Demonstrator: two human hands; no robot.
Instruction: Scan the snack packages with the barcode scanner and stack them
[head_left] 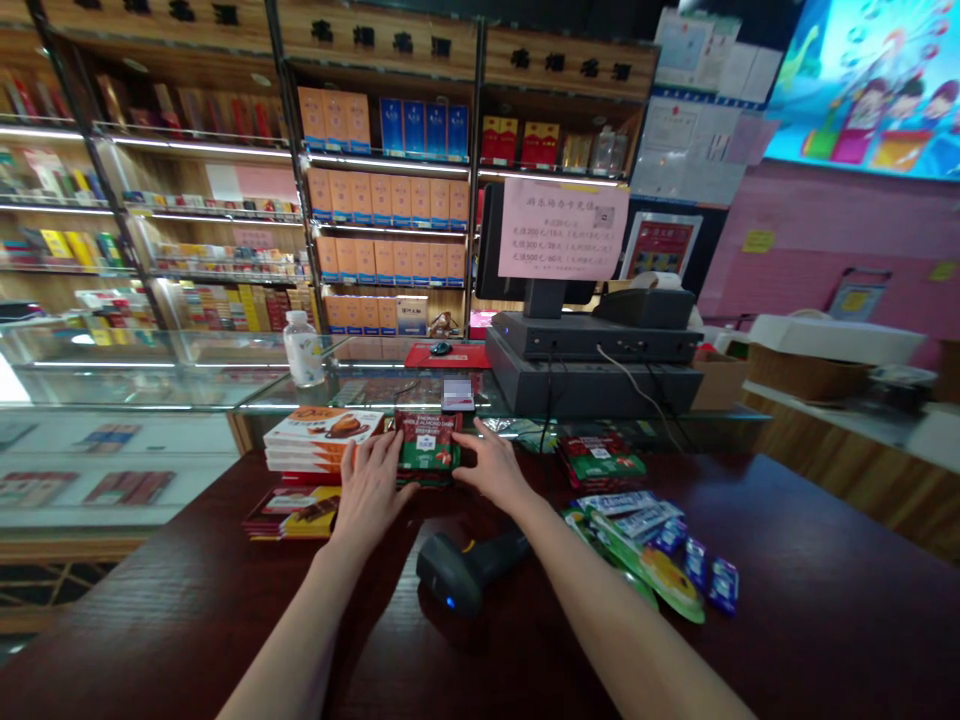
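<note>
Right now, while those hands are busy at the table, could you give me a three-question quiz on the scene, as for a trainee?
1. What sits between the left hand and the right hand?
2. True or false: the scanner lies on the table, in neither hand.
3. The mouse rests on: (a) the table, (b) a red mat, (c) the boxes?

Key:
1. Red-and-green packs, stacked.
2. True.
3. b
</note>
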